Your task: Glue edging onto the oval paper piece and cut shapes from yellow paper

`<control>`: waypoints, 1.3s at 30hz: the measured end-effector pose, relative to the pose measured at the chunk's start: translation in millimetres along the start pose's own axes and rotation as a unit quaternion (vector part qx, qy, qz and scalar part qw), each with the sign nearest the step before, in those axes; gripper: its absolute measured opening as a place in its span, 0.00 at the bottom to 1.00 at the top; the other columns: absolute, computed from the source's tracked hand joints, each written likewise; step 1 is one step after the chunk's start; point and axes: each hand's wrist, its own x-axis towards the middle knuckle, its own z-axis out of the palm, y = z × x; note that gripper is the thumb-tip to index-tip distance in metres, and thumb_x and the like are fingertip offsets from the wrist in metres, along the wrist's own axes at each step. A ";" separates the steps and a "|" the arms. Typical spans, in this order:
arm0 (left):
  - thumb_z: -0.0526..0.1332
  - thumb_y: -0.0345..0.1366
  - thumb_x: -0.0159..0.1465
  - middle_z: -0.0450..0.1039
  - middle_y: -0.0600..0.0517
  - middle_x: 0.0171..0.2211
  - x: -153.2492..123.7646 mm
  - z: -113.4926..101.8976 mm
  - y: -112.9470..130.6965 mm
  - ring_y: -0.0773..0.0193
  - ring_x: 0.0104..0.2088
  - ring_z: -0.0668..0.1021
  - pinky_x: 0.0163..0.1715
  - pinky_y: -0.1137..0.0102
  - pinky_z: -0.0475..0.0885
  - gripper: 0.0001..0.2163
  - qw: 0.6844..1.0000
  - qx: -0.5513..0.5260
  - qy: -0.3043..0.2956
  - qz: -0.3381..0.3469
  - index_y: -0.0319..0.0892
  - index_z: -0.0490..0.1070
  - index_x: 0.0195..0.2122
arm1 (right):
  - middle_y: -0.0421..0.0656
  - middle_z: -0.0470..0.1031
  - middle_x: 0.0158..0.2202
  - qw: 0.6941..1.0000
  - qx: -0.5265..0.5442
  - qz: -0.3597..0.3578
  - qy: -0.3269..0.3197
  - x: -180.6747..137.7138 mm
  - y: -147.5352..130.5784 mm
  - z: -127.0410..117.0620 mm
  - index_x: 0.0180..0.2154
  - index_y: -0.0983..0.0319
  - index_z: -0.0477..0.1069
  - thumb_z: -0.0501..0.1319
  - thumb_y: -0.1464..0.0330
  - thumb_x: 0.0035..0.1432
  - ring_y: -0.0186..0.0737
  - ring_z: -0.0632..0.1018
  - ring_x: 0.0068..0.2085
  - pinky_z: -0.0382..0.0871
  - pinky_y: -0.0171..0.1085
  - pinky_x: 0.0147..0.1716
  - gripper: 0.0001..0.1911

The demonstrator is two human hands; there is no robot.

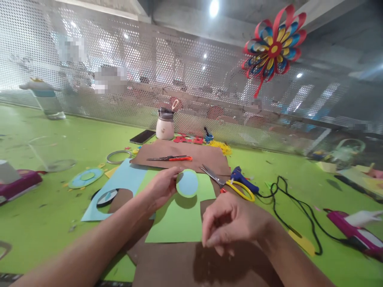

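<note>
My left hand (166,186) pinches the left edge of a round paper disc (187,183), light blue with a thin green border. The disc is held above a light green paper sheet (176,223). To the right of that sheet, my right hand (229,223) hovers with curled fingers, thumb and forefinger together; whether anything small is between them I cannot make out. Beyond it lie yellow-handled scissors (241,190) with open blades. A light blue sheet (128,179) with a round cut-out is left of the green one, and brown cardboard (167,263) lies underneath.
Orange-handled scissors (179,158) rest on the farther cardboard. A blue glue gun (243,181) trails a black cord (277,199) rightward. At the back stand a phone (142,136) and a white bottle (164,125). A paper flower (274,50) hangs before the perforated screen (191,87).
</note>
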 end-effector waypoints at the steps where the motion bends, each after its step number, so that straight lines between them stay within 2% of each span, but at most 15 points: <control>1: 0.63 0.32 0.54 0.73 0.52 0.24 0.3 -0.3 0.0 0.69 0.23 0.73 0.25 0.76 0.70 0.04 1.000 -0.003 -0.001 0.002 0.36 0.72 0.28 | 0.36 0.69 0.18 0.999 -0.025 -0.013 0.038 1.5 0.4 -0.3 0.29 0.63 0.75 0.67 0.64 0.52 0.28 0.66 0.17 0.59 0.30 0.17 0.09; 3: 0.64 0.33 0.54 0.73 0.53 0.24 0.5 -0.8 -0.1 0.69 0.24 0.73 0.25 0.75 0.70 0.04 1.000 -0.005 -0.004 0.002 0.37 0.72 0.28 | 0.33 0.64 0.15 0.982 -0.078 -0.069 0.155 9.0 2.7 -5.7 0.22 0.62 0.70 0.66 0.61 0.53 0.26 0.61 0.16 0.53 0.30 0.16 0.14; 5: 0.64 0.33 0.54 0.72 0.53 0.23 0.1 -0.5 -0.2 0.69 0.24 0.73 0.26 0.75 0.71 0.04 1.000 -0.004 -0.007 -0.002 0.37 0.72 0.28 | 0.34 0.65 0.17 0.947 -0.115 -0.120 0.275 21.0 7.5 -15.8 0.23 0.62 0.68 0.63 0.59 0.57 0.29 0.64 0.19 0.59 0.31 0.20 0.16; 7: 0.64 0.32 0.55 0.72 0.53 0.23 -1.5 0.8 -0.5 0.68 0.24 0.73 0.28 0.75 0.71 0.04 1.000 -0.001 -0.013 -0.004 0.37 0.71 0.27 | 0.38 0.70 0.25 0.921 -0.093 -0.137 0.351 34.4 14.8 -26.1 0.33 0.62 0.70 0.62 0.60 0.56 0.34 0.71 0.28 0.67 0.34 0.29 0.11; 8: 0.64 0.32 0.55 0.72 0.53 0.24 -2.8 1.8 -0.8 0.68 0.25 0.74 0.29 0.74 0.71 0.04 1.000 0.001 -0.018 -0.005 0.37 0.71 0.27 | 0.38 0.70 0.29 0.916 -0.075 -0.137 0.369 40.7 19.0 -29.8 0.41 0.61 0.68 0.63 0.60 0.55 0.36 0.73 0.32 0.68 0.35 0.30 0.15; 10: 0.64 0.32 0.55 0.73 0.52 0.25 -6.0 4.2 -2.0 0.67 0.26 0.74 0.30 0.73 0.72 0.04 0.999 0.008 -0.033 -0.008 0.37 0.72 0.28 | 0.39 0.70 0.33 0.917 -0.046 -0.132 0.374 51.0 26.9 -32.5 0.52 0.61 0.61 0.64 0.60 0.53 0.38 0.73 0.35 0.69 0.37 0.33 0.27; 13: 0.64 0.33 0.56 0.74 0.50 0.26 -10.4 8.0 -4.5 0.64 0.27 0.75 0.31 0.70 0.72 0.06 0.998 0.021 -0.058 -0.013 0.35 0.73 0.29 | 0.35 0.66 0.29 0.916 -0.005 -0.138 0.378 59.9 33.5 -27.6 0.57 0.62 0.56 0.67 0.65 0.48 0.35 0.71 0.30 0.66 0.34 0.30 0.36; 18: 0.63 0.31 0.55 0.77 0.48 0.31 -8.9 6.3 -3.9 0.63 0.30 0.77 0.31 0.70 0.72 0.07 0.998 0.030 -0.050 0.010 0.36 0.74 0.34 | 0.32 0.63 0.24 0.898 0.013 -0.155 0.412 60.8 32.9 -26.5 0.54 0.61 0.60 0.65 0.71 0.43 0.32 0.65 0.25 0.59 0.33 0.25 0.34; 22: 0.63 0.30 0.52 0.77 0.47 0.30 -0.5 -3.5 5.1 0.61 0.34 0.78 0.35 0.68 0.73 0.05 0.991 0.021 0.056 0.116 0.37 0.73 0.31 | 0.32 0.64 0.24 0.889 0.028 -0.163 0.426 57.1 32.1 -37.7 0.54 0.60 0.60 0.65 0.70 0.43 0.33 0.67 0.26 0.59 0.34 0.27 0.34; 25: 0.64 0.30 0.53 0.76 0.50 0.27 4.8 -8.1 11.4 0.66 0.31 0.77 0.34 0.71 0.72 0.05 0.981 0.008 0.102 0.162 0.37 0.73 0.31 | 0.32 0.65 0.24 0.886 0.042 -0.168 0.431 55.3 31.2 -42.9 0.53 0.61 0.61 0.65 0.69 0.42 0.34 0.68 0.27 0.59 0.35 0.28 0.34; 29: 0.66 0.32 0.53 0.76 0.50 0.25 5.2 -6.1 13.2 0.69 0.27 0.76 0.30 0.75 0.71 0.06 0.976 -0.001 0.112 0.188 0.36 0.73 0.32 | 0.32 0.65 0.23 0.887 0.059 -0.158 0.429 57.2 31.9 -43.1 0.52 0.63 0.63 0.65 0.70 0.40 0.33 0.67 0.26 0.58 0.34 0.26 0.33; 33: 0.68 0.35 0.53 0.75 0.51 0.22 -0.2 -1.3 12.7 0.71 0.24 0.75 0.24 0.77 0.68 0.08 0.974 0.007 0.103 0.201 0.36 0.73 0.27 | 0.31 0.65 0.22 0.886 0.079 -0.151 0.432 61.0 34.4 -42.3 0.49 0.63 0.66 0.66 0.72 0.37 0.31 0.66 0.24 0.58 0.33 0.24 0.32; 36: 0.68 0.38 0.53 0.68 0.56 0.14 -4.3 0.7 14.7 0.73 0.16 0.68 0.16 0.77 0.59 0.11 0.972 0.024 0.101 0.212 0.38 0.69 0.21 | 0.32 0.67 0.22 0.881 0.099 -0.155 0.436 59.8 32.2 -43.8 0.48 0.63 0.66 0.66 0.72 0.36 0.32 0.67 0.23 0.59 0.33 0.23 0.32; 39: 0.63 0.44 0.58 0.59 0.58 0.08 -6.5 1.2 19.2 0.73 0.12 0.63 0.14 0.75 0.55 0.18 0.963 0.025 0.107 0.248 0.40 0.65 0.16 | 0.32 0.68 0.22 0.864 0.119 -0.175 0.456 54.0 26.7 -47.9 0.48 0.62 0.66 0.67 0.70 0.36 0.32 0.69 0.23 0.60 0.32 0.23 0.32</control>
